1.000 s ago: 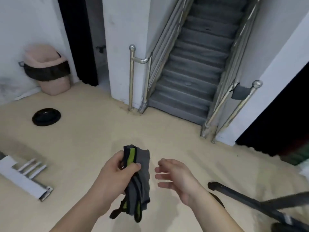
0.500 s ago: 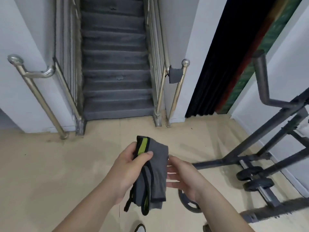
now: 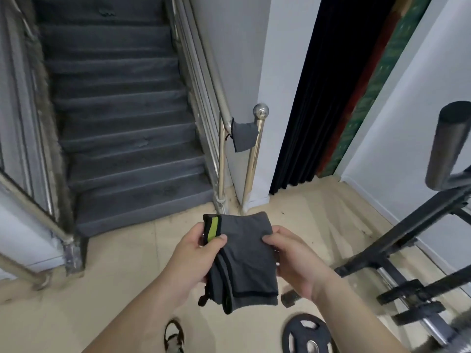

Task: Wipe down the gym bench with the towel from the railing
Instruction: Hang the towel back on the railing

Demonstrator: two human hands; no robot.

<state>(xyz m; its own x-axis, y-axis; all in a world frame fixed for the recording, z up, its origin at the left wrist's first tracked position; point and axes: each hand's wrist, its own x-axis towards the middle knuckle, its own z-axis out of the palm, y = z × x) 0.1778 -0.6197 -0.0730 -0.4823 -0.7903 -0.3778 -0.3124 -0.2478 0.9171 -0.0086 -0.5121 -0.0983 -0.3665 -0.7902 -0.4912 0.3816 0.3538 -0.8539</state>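
Item: folded grey towel [image 3: 244, 261], black-edged with a lime stripe, centre of frame; inner folds hidden. My left hand [image 3: 193, 258] grips its upper left corner, thumb beside the stripe. My right hand [image 3: 295, 263] pinches its right edge, fingers hidden behind the cloth. Gym bench frame [image 3: 407, 238], right, cut off by the frame edge. Weight plate [image 3: 308, 335], bottom, cropped; surface detail too blurred to read.

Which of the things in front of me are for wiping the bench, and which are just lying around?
For the job: towel, gripped by left hand and right hand; bench frame at right.
Just lying about: weight plate on the floor; grey cloth hanging on the railing; stairs; dark curtain.
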